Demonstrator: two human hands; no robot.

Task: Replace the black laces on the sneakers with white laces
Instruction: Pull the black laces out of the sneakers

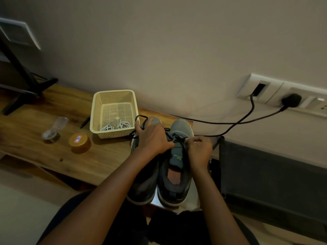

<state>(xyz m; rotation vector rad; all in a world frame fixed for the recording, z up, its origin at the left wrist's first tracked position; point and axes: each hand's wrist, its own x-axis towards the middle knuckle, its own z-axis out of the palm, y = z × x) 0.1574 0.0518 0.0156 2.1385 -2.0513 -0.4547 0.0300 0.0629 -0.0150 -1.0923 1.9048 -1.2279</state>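
Black laces [177,138] on a grey sneaker [179,157] were gripped by the left hand [152,140] and pinched by the right hand [199,149].

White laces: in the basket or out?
In: the white laces lie coiled on the floor of the basket, by its near wall.

A bare left forearm [113,188] and a bare right forearm [213,200] lead to the left hand [152,138] and right hand [199,149]. Behind the fingers [196,139], a black cloth garment [169,228] covers the lap, its cut too dim to tell.
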